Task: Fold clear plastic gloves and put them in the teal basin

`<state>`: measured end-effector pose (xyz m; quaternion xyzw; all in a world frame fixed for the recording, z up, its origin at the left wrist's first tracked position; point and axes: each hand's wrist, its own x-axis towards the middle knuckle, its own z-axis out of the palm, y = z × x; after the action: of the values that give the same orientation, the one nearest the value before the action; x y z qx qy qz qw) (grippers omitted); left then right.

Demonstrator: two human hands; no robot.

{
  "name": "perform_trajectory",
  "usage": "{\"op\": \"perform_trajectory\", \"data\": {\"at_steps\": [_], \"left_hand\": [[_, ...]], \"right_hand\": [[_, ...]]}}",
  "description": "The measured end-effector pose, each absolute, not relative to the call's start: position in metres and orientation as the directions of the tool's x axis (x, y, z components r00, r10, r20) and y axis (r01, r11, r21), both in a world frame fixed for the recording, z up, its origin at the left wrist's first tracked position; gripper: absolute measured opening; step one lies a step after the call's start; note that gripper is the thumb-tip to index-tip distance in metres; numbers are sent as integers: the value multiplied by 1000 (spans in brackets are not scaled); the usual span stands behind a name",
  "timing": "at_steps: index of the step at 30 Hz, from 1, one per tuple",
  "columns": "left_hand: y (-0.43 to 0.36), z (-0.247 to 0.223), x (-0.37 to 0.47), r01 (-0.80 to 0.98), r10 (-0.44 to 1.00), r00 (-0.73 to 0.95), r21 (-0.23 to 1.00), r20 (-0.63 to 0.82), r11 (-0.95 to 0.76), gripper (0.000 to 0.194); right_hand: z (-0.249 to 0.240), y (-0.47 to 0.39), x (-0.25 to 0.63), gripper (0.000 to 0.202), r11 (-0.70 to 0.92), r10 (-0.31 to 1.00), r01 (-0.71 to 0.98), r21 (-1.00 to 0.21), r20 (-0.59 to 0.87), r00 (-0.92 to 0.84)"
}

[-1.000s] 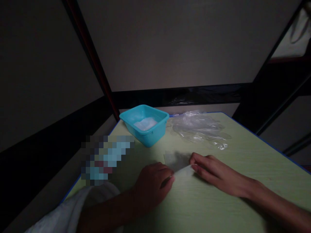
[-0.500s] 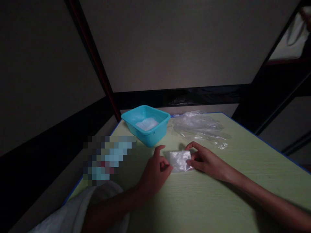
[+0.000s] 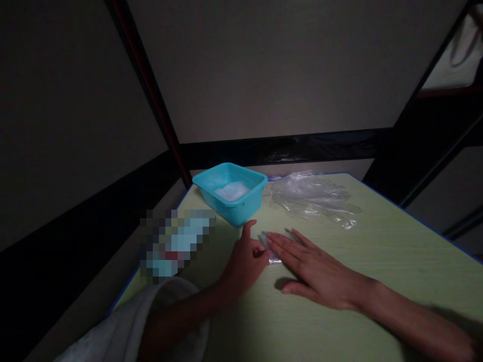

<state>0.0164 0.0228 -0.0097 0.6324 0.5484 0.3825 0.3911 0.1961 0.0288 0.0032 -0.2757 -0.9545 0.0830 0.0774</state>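
Observation:
A small folded clear plastic piece [image 3: 274, 257] lies on the light green table [image 3: 302, 332], mostly covered by my right hand [image 3: 311, 266]. That hand is flat and open, its fingers stretched over the plastic and its thumb apart. My left hand [image 3: 244, 261] pinches the left edge of the plastic between thumb and a curled finger, with the index finger raised. Behind my left hand stands a turquoise basin [image 3: 247, 203] with whitish folded plastic [image 3: 232, 191] inside.
Loose clear plastic [image 3: 311, 196] is spread at the back of the table, right of the basin. A blurred-out pale blue item [image 3: 184, 241] lies at the left edge. A wall rises behind the table.
My right hand has gone from gripping the right edge of the folded plastic to lying flat over it. My left hand stays at the left edge. The view has shifted slightly.

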Motion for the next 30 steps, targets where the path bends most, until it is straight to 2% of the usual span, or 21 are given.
{"op": "perform_trajectory", "data": {"at_steps": [4,9,12,14,15,18,21,25,30], "left_hand": [[24,-10,15,401,993,113,913,37,-80,60],[26,-11,8,495,983,173,859,53,-133,50],[21,-10,1,612,925,289,695,248,-377,37],[17,-9,-3,633,814,460,511,356,-581,43],[14,-8,-4,625,756,547,426,359,-654,50],[8,-8,-6,630,687,692,280,222,-724,61],[6,-8,-5,692,719,689,212,92,-690,61],[7,-5,-7,717,731,682,180,21,-674,66],[7,-1,-7,717,733,680,214,-7,-664,68]], "right_hand": [[-2,30,195,77,789,579,566,-238,-20,-815],[-1,30,195,78,770,590,566,-293,-10,-807],[-2,30,195,78,769,588,569,-293,-25,-808],[-4,30,195,79,778,584,560,-285,-2,-812],[-6,29,196,80,784,583,555,-279,23,-812],[-10,29,196,80,796,588,555,-244,92,-803],[-14,30,197,80,803,589,559,-208,128,-798],[-19,30,198,81,809,583,557,-188,145,-799],[-17,31,199,80,803,587,554,-218,133,-799]]}}
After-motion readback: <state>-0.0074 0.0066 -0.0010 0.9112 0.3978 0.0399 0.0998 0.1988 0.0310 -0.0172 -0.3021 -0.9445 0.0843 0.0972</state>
